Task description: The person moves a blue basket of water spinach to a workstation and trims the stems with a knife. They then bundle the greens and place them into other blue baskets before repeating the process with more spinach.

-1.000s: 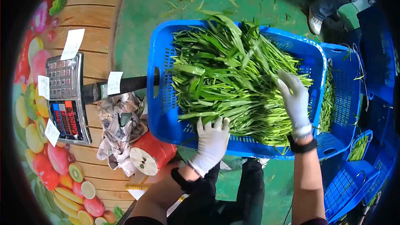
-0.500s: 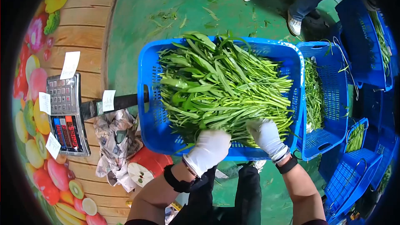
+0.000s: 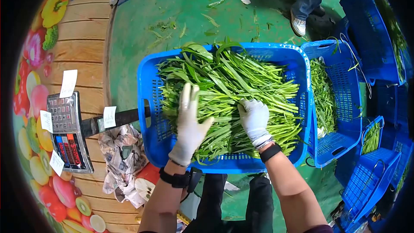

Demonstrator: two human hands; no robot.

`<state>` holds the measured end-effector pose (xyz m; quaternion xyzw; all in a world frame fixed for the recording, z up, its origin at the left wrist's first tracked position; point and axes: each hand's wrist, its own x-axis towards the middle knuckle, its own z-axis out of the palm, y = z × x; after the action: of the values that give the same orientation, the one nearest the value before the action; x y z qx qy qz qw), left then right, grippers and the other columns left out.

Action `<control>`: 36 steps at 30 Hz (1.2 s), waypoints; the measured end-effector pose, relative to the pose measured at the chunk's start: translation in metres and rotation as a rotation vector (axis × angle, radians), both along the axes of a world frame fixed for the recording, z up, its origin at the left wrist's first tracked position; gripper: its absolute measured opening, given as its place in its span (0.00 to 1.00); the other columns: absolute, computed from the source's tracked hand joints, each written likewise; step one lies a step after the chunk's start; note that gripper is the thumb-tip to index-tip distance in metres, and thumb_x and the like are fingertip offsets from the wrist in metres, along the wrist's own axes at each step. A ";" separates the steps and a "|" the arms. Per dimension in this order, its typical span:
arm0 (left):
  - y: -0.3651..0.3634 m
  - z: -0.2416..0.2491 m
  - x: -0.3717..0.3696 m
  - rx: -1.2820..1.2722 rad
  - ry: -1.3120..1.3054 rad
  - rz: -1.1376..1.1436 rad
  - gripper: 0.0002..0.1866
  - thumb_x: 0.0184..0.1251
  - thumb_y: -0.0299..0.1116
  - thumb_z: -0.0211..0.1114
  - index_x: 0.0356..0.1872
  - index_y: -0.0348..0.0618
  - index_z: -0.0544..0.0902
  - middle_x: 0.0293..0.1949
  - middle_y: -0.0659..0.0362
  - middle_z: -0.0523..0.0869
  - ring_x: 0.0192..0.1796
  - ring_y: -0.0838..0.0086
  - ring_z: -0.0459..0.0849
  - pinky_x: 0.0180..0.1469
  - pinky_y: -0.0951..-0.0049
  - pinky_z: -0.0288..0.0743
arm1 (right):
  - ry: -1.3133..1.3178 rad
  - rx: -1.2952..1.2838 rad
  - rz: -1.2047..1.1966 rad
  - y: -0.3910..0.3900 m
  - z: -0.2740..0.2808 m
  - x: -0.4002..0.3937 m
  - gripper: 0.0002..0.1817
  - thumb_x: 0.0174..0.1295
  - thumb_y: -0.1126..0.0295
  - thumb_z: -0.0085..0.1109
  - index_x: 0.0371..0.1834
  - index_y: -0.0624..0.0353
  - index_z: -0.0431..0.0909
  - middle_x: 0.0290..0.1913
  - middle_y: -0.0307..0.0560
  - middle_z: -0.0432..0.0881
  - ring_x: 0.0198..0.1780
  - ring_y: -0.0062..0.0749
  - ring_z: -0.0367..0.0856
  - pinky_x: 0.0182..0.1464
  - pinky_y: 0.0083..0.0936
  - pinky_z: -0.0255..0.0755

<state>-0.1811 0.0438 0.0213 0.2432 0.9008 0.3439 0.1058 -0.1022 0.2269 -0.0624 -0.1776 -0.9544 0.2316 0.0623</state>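
Note:
A large blue basket holds a thick heap of long green leafy stems, leaves mostly toward the left and cut ends at the right. My left hand, in a white glove, lies over the left part of the heap with its fingers stretched out and thumb apart. Gloved too, my right hand rests on the stems near the middle, fingers curled down into them; whether it grips any is hidden.
Left of the basket are a scale with a keypad, paper notes and crumpled newspaper. A second blue basket with greens adjoins on the right, beside stacked blue baskets. Another person's leg stands at the top right.
Both hands have moved up from the basket's near edge onto the heap. My left hand has spread its fingers. The view has shifted slightly.

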 end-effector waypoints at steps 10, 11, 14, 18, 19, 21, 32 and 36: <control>0.004 0.074 -0.001 -0.016 0.453 0.274 0.19 0.62 0.19 0.63 0.56 0.37 0.80 0.59 0.49 0.79 0.62 0.58 0.76 0.64 0.64 0.68 | 0.118 0.069 0.108 -0.007 0.002 -0.001 0.08 0.56 0.64 0.64 0.25 0.50 0.76 0.22 0.44 0.75 0.30 0.43 0.76 0.35 0.39 0.64; 0.017 0.074 0.005 0.019 0.459 0.129 0.16 0.61 0.20 0.64 0.51 0.39 0.83 0.58 0.48 0.80 0.61 0.56 0.77 0.62 0.63 0.69 | 0.115 0.064 0.059 -0.005 0.000 -0.003 0.08 0.56 0.63 0.64 0.25 0.50 0.76 0.23 0.44 0.76 0.30 0.43 0.76 0.35 0.39 0.64; 0.044 0.041 0.015 -0.067 0.331 -0.116 0.10 0.60 0.26 0.65 0.41 0.41 0.87 0.57 0.54 0.81 0.64 0.56 0.73 0.66 0.55 0.63 | 0.064 0.097 0.023 -0.005 -0.002 -0.007 0.10 0.58 0.60 0.62 0.25 0.51 0.76 0.23 0.44 0.76 0.30 0.42 0.77 0.34 0.39 0.64; 0.043 -0.036 0.016 -0.501 0.271 -0.113 0.21 0.56 0.36 0.68 0.52 0.44 0.84 0.71 0.52 0.65 0.74 0.50 0.55 0.71 0.49 0.51 | -0.144 0.222 0.169 -0.008 -0.020 -0.014 0.05 0.58 0.64 0.54 0.27 0.49 0.77 0.25 0.43 0.77 0.31 0.39 0.77 0.35 0.39 0.65; 0.041 -0.046 0.016 -0.587 0.225 -0.120 0.28 0.53 0.41 0.71 0.58 0.46 0.80 0.75 0.53 0.56 0.75 0.48 0.50 0.72 0.47 0.48 | -0.155 0.260 0.181 -0.007 -0.023 -0.014 0.05 0.57 0.66 0.54 0.26 0.49 0.77 0.25 0.43 0.77 0.32 0.39 0.78 0.36 0.39 0.66; 0.040 -0.044 0.018 -0.587 0.232 -0.111 0.30 0.53 0.41 0.72 0.60 0.46 0.79 0.76 0.53 0.54 0.76 0.47 0.49 0.73 0.47 0.47 | -0.152 0.268 0.156 -0.004 -0.024 -0.013 0.05 0.57 0.66 0.54 0.26 0.49 0.77 0.26 0.43 0.78 0.33 0.38 0.78 0.37 0.38 0.66; 0.045 -0.037 0.015 -0.711 0.153 -0.074 0.45 0.48 0.47 0.76 0.70 0.52 0.68 0.78 0.49 0.45 0.76 0.44 0.46 0.74 0.47 0.45 | -0.150 0.114 0.049 -0.006 -0.025 -0.023 0.12 0.60 0.61 0.56 0.20 0.50 0.78 0.24 0.47 0.81 0.29 0.42 0.82 0.34 0.38 0.69; 0.038 -0.048 0.007 -0.566 0.083 -0.033 0.42 0.48 0.49 0.76 0.67 0.49 0.73 0.78 0.53 0.49 0.76 0.46 0.49 0.73 0.49 0.48 | 0.119 -0.432 -0.197 0.010 -0.015 -0.001 0.09 0.50 0.64 0.71 0.25 0.57 0.84 0.27 0.50 0.81 0.33 0.45 0.81 0.39 0.36 0.73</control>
<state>-0.1737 0.0816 -0.0264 0.2325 0.9605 0.0668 0.1378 -0.1036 0.2368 -0.0776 -0.2652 -0.8554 0.4333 0.1014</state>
